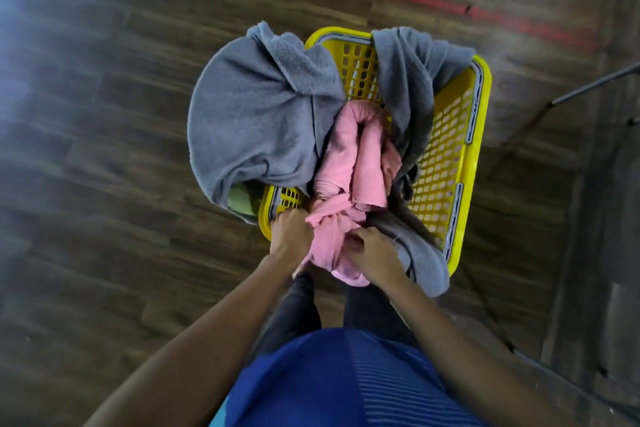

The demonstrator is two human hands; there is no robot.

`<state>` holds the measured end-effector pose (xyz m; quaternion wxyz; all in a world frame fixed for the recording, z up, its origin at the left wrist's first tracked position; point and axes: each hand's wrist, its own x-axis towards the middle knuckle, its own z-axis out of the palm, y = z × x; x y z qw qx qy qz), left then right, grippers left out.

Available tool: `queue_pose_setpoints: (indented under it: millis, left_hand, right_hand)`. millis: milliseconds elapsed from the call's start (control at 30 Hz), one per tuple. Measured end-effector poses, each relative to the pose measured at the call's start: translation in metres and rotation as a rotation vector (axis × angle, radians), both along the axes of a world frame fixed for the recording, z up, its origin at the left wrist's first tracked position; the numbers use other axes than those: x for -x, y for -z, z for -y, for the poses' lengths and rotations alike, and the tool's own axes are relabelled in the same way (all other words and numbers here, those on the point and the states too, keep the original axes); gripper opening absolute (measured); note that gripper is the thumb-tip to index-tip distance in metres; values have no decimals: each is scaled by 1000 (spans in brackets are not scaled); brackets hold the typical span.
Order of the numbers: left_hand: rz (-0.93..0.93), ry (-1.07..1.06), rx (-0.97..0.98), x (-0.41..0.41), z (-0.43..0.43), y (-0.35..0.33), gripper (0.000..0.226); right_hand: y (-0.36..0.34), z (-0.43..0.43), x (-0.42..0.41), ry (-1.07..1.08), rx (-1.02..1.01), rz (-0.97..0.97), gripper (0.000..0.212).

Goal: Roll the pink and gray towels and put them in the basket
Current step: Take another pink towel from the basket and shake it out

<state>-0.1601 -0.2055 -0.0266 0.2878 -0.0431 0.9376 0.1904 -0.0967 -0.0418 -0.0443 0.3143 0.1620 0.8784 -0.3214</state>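
The pink towel (349, 163) is seen bunched at the middle of the frame, inside the yellow basket (450, 156) and spilling over its near rim. There it is gripped from both sides: the left hand (289, 236) is curled round a twisted fold by the rim, and the right hand (375, 253) is closed into the cloth just beside it. A large gray towel (256, 114) is draped unrolled over the basket's left side, and more gray towelling (408, 80) is hung over the far rim. A green cloth (242, 199) is partly hidden under the left one. The basket is set on a wooden floor (104, 184) crossed by a red line (415, 0) at the upper right.
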Motion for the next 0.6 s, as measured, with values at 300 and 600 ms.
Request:
queue_pose_setpoints:
  millis: [300,600]
  left_hand:
    - [-96,-433,-205,-42,-7,-37,18]
    - [-17,-567,-118,-39,-33,-63,21]
  right_hand:
    - [-14,-25,26,-246,134,0,29]
    - [-22,-21,51,-417,147,-161,43]
